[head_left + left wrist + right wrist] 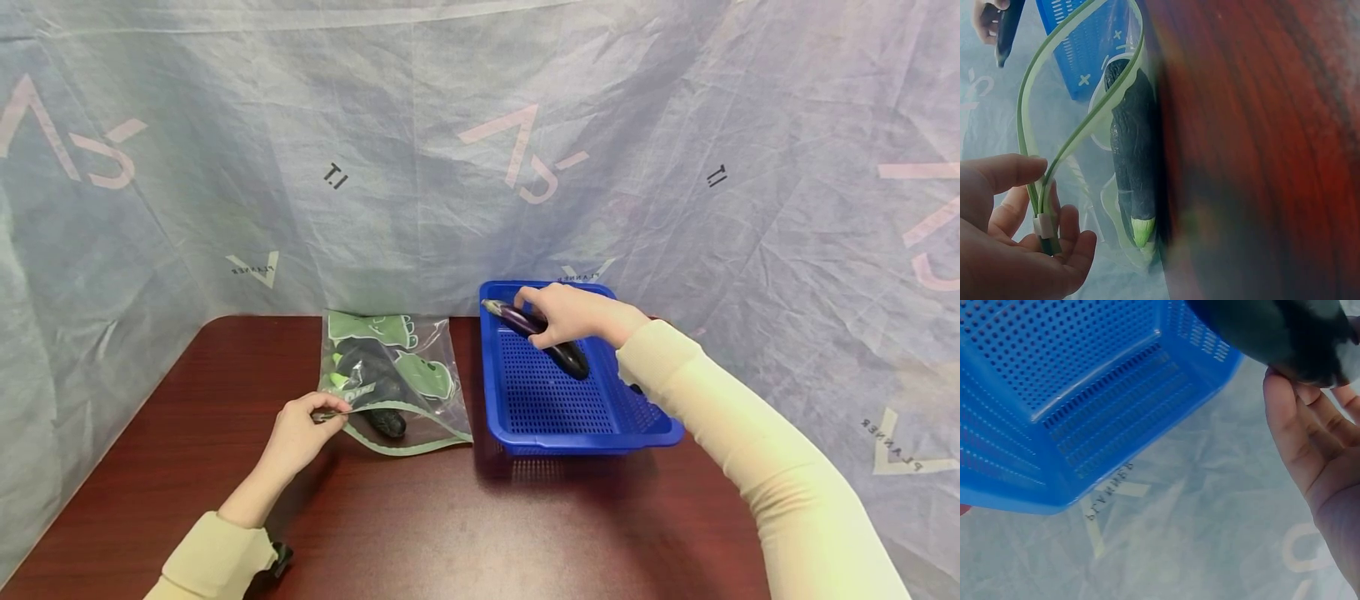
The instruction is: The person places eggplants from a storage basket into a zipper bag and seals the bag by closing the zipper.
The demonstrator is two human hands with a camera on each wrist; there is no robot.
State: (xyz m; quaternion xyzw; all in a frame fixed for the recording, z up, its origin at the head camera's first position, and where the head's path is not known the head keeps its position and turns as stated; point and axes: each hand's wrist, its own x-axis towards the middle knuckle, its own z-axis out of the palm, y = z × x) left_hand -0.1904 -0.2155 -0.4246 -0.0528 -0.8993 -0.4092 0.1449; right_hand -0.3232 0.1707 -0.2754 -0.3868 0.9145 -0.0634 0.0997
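Note:
My right hand grips a dark purple eggplant over the blue basket. The eggplant tilts, its green stem end toward the back left; in the right wrist view its dark body is cut off by the frame. With thumb and fingers my left hand pinches one end of the green-edged mouth of a clear zip bag. That mouth gapes toward me. Inside the bag lie dark, bumpy cucumber-like vegetables with bright green ends, partly hidden by printed green patches.
Bag and basket stand side by side on a reddish-brown wooden table. A grey printed sheet hangs behind and at both sides. Something small and dark shows under the right sleeve; its kind is unclear.

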